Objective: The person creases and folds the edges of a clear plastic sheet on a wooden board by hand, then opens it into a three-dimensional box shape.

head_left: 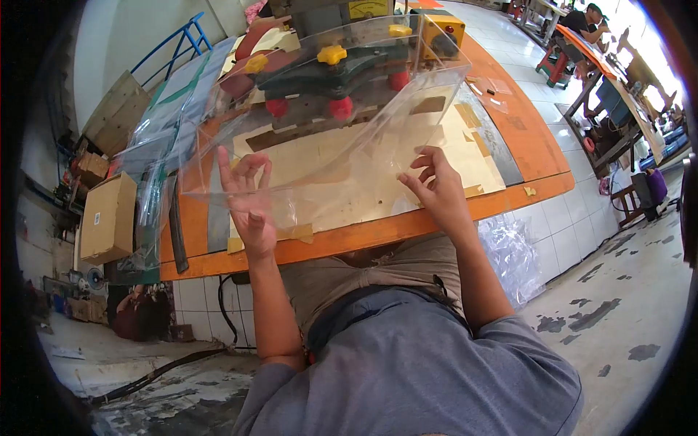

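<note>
A clear plastic box [320, 163], thin-walled and creased, is raised at a tilt above the table in front of me. Its lower left edge passes between the thumb and raised fingers of my left hand [251, 192]. At its right side, my right hand [440, 185] has thumb and fingers bent together on the thin film. The see-through walls make the exact contact hard to judge. Behind the plastic stands a dark green press [331, 73] with yellow knobs and red round parts. Below it, a cream-coloured board [363, 200] with tape pieces covers part of the orange table [523, 120].
Clear plastic sheets [163, 123] lie on the left beside a cardboard box [109, 218]. A yellow control box [442, 36] sits behind the press. Crumpled clear plastic [512, 258] is below the table at right. Another person [582, 29] sits at a far table.
</note>
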Available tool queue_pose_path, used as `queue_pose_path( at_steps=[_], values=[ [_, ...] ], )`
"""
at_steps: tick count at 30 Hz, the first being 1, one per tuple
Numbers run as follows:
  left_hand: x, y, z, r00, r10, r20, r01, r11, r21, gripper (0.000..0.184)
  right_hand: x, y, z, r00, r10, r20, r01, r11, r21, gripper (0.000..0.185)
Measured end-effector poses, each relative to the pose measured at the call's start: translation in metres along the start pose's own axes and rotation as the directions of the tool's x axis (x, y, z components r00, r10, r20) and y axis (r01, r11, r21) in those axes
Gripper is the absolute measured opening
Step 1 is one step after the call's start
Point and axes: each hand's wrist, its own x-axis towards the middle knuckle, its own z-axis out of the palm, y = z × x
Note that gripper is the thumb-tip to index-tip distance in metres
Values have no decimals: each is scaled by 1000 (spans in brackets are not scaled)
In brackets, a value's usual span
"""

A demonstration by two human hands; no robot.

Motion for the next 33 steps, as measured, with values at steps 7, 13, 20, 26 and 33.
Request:
queue_pose_path(
  at_steps=[7,13,20,26,33],
  values=[
    [-22,-9,-14,992,-118,35,115,989,88,139,5,14,15,992,-116,-56,105,980,-171,26],
    [-41,-33,-20,940,-262,-219,251,965,-76,76,-8,33,10,993,-103,59,112,978,-178,11],
    [-41,-27,-9,984,-101,-145,88,992,-95,34,-24,31,-14,888,-454,74,455,840,-297,14],
    [-31,-28,-16,983,-71,-168,47,988,-147,22,-60,110,-31,923,-376,82,382,873,-303,39],
    [-23,-35,-28,915,-274,-296,147,910,-387,15,-46,24,-45,960,211,184,-206,978,-44,21]
  ],
)
